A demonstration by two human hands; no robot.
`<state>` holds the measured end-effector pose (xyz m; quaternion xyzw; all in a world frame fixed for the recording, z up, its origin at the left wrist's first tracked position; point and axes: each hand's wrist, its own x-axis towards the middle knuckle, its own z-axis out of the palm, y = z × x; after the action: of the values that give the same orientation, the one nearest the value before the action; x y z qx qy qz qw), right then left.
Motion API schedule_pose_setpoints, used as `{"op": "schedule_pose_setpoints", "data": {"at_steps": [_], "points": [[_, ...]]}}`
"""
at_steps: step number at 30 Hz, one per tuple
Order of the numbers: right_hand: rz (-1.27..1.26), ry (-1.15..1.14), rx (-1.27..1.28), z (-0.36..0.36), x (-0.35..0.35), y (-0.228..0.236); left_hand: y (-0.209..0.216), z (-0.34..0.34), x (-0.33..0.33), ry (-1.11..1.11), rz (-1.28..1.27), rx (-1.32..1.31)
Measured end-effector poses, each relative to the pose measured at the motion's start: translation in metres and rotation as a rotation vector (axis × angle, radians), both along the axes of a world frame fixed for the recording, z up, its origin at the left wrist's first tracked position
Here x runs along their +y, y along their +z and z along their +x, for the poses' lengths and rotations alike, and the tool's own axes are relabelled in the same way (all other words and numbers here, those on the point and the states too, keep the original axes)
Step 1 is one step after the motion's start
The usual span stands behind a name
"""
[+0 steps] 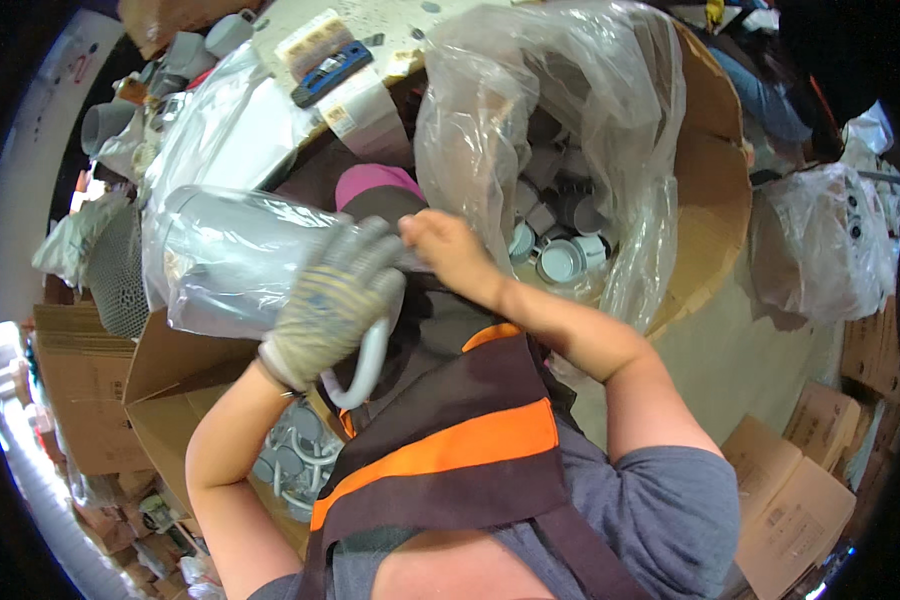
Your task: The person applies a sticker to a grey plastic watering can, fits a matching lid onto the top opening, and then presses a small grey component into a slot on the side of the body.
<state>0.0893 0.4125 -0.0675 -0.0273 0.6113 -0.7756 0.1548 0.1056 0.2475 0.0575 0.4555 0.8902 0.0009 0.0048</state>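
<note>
My left hand (335,295), in a grey and yellow knit glove, is closed over the end of a clear plastic bag (235,255). Inside the bag are large, smooth grey plastic parts. A curved grey plastic pipe (362,372) sticks out below that hand; its other end is hidden. My bare right hand (455,258) is beside the gloved fingertips with its fingers curled together. What the right fingers pinch, if anything, is too hidden to name; clear film shows just below them. Both hands are in front of my dark apron (440,450) with orange bands.
At the right front, a large cardboard box (715,190) with a clear liner (480,110) holds several grey fittings (560,260). Another carton (185,425) below my left arm contains grey curved pipes (300,450). A blue and black tool (332,73) lies on the worktable (390,22). Cartons (795,515) stand at right.
</note>
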Motion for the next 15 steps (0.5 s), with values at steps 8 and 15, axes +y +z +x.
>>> {"op": "schedule_pose_setpoints", "data": {"at_steps": [8, 15], "points": [[-0.243, -0.718, -0.321, -0.059, 0.150, -0.072, 0.088, -0.035, -0.002, 0.113, 0.334, 0.468], [-0.482, -0.642, -0.784, -0.133, 0.115, -0.270, 0.071, -0.042, 0.001, 0.140, 0.440, 0.220]]}}
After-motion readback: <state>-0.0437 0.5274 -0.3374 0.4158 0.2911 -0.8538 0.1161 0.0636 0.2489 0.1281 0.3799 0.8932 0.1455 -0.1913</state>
